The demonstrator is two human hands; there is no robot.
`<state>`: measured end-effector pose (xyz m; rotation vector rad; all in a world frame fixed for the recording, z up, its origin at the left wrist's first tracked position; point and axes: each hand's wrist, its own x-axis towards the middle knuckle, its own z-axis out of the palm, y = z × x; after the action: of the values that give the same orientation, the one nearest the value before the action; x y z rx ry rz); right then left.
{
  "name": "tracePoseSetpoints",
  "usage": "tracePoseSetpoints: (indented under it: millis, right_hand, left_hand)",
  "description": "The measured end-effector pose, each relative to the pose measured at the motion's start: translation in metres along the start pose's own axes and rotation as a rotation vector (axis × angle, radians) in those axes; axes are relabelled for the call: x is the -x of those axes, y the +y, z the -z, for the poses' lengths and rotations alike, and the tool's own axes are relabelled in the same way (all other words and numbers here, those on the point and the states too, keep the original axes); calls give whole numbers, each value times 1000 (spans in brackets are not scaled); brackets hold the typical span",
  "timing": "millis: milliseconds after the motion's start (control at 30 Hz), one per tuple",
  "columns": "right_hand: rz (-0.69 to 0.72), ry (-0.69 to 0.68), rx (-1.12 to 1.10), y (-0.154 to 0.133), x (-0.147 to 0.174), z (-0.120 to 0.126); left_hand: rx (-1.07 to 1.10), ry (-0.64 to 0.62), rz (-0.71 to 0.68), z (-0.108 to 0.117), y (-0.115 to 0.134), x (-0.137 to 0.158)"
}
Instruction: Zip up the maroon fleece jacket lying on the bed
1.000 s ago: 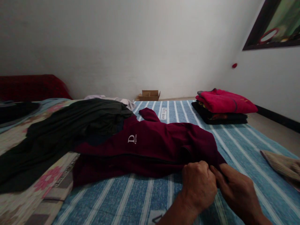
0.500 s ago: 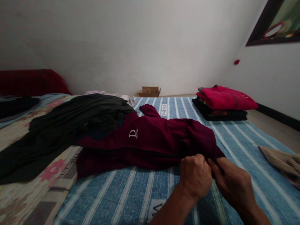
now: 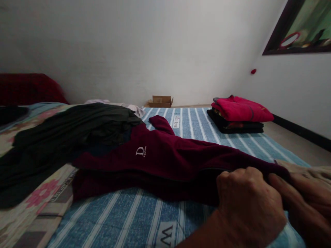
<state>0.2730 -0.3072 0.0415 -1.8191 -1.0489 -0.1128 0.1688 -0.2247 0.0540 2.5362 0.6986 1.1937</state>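
A maroon zip jacket (image 3: 162, 155) with a white "D Fashion" print lies stretched over the blue striped bedsheet (image 3: 124, 220). Its zip edge runs along the near side, and one sleeve points toward the wall. My left hand (image 3: 249, 201) is closed in a fist on the jacket's near right edge. Just beyond it, my right hand (image 3: 305, 196) grips the far right end of the cloth, partly cut off by the frame. The jacket's left end goes under a heap of dark green clothing (image 3: 77, 127).
A folded pile with a pink-red garment (image 3: 243, 108) on top of black ones (image 3: 240, 128) sits at the back right. A small cardboard box (image 3: 161, 101) stands by the wall. Beige knitted cloth (image 3: 318, 174) lies behind my right hand. Flowered bedding (image 3: 38, 203) covers the left.
Both hands have moved right and nearer, still holding the jacket. Its right part is now pulled out long and straighter, where it was bunched before. The view has turned slightly right.
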Motion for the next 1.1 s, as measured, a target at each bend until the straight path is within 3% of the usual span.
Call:
tracePoseSetpoints:
  millis: [100, 200, 400, 567, 700, 833, 1100]
  right_hand:
    - [-8, -71, -38, -7, 6, -18]
    - [-88, -135, -58, -3, 10, -31]
    - [-288, -171, -273, 9, 5, -33]
    - [-526, -312, -612, 7, -3, -26]
    - [-639, -277, -792, 1, -8, -24]
    - [-699, -255, -906, -4, -15, -25]
    - [-770, -282, -976, -13, -14, -27]
  left_hand:
    - [-22, -60, 19, -3, -14, 9]
    - [-6, -168, 128, -5, -25, 13]
    - [106, -290, 198, -3, -30, 7]
    - [93, -247, 148, 0, -24, 8]
    - [9, -140, 90, -1, -20, 11]
    - [86, -67, 120, -1, -22, 11]
    - [412, -219, 230, 7, -33, 8]
